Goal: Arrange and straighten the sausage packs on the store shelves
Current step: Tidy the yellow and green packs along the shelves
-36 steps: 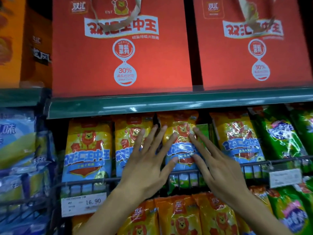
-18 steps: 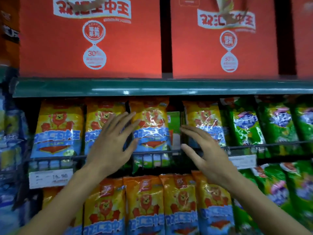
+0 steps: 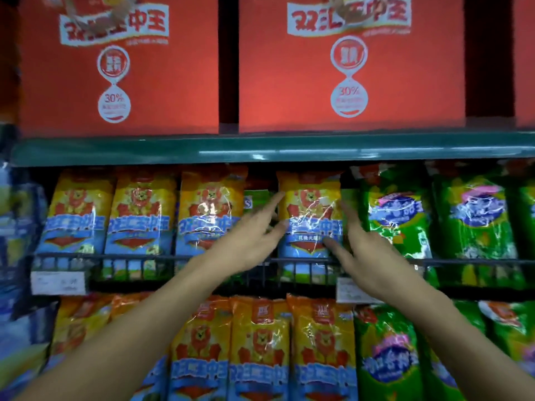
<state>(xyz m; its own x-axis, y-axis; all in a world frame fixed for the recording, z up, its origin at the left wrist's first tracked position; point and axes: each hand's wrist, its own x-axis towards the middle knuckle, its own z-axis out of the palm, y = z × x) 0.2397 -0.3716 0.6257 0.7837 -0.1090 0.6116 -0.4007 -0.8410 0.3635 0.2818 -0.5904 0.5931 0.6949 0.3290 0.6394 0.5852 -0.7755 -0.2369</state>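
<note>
The yellow sausage pack [image 3: 311,224] stands upright on the middle shelf behind the black wire rail [image 3: 144,257]. It is orange-yellow at the top, with a red lion figure, a blue band of white characters and a glossy, creased film that catches the light. To its left a small green pack [image 3: 256,199] sits further back in a gap, and beyond that gap three more yellow sausage packs [image 3: 142,218] stand in a row. Green sausage packs [image 3: 396,221] stand just to its right.

The left hand [image 3: 249,240] has straight, spread fingers, whose tips touch the left edge of the yellow sausage pack. The right hand [image 3: 367,259] is also flat-fingered, laid along the pack's right edge, with its thumb across the lower front. Neither hand curls round the pack; it sits between the two.

Half a second ago the left hand lay over the second and third yellow packs and the right hand hovered at the gap; both have since shifted right onto this pack.

Red gift boxes [image 3: 121,73] stand on the green shelf [image 3: 260,147] above. More yellow and green packs fill the lower shelf [image 3: 260,351]. A blurred white price tag [image 3: 59,282] hangs on the rail at left.
</note>
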